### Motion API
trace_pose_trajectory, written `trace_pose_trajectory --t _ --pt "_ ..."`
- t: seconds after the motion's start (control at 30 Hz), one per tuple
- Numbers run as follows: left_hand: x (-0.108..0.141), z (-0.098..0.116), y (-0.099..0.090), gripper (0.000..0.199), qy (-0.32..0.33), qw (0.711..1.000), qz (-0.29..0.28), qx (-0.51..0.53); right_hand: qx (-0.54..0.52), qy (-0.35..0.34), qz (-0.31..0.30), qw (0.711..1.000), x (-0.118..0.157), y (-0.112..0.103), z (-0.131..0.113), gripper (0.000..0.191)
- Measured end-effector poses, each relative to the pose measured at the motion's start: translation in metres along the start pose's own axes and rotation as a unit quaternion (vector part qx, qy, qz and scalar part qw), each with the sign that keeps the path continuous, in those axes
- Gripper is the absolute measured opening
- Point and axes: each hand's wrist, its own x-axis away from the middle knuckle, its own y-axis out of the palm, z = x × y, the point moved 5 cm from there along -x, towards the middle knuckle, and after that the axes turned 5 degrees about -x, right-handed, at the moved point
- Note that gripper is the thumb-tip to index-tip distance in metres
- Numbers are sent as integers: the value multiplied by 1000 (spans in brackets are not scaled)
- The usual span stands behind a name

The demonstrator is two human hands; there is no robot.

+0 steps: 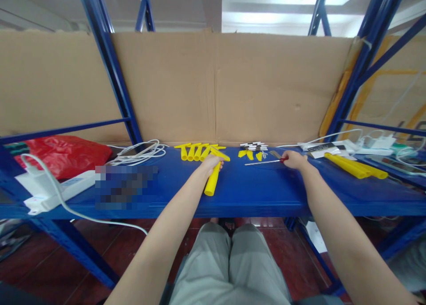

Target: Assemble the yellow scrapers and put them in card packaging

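In the left hand [210,164], gripping a yellow T-shaped piece [211,185] with fingers closed around it just under the crosspiece [220,154], tube end slanting toward the lap, above the near half of the blue surface [256,189]. In the right hand [294,159], pinching a screwdriver [262,162] by its red handle with fingers clamped, thin shaft pointing left, tip well apart from the tube. Just behind the shaft, small yellow parts [250,154]; behind those, a pile of white strips with dark bands [254,146]. Beyond the left hand, a row of similar T-shaped pieces [191,152]. Farther out, yellow tubes [349,165] at right, coiled white cable [143,153] and a red bag [69,154] at left.

Could scatter the small yellow parts by sweeping the shaft low and backward. Could jab the left fingers by swinging the tip across too fast. Might roll within the left grip, being round and held one-handed.

Hard to make out: left fingertips, mostly tucked behind the tube; screwdriver handle, largely covered by the right hand; tiny bright bits beside the yellow parts. Pixelated beyond reading: a patch at left. Impossible to judge any contact between tube end and surface.
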Motion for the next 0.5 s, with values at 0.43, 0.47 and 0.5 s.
trace_pose_trajectory --t 0.43,0.47,0.5 --pt "6 0 4 27 10 999 -8 -45 -55 -143 68 986 11 -2 -52 20" --pt "5 0 4 26 11 999 -9 -46 -55 -143 69 986 11 -2 -53 20" --pt "5 0 4 25 11 999 -11 -48 -53 -140 68 986 12 -2 -53 20"
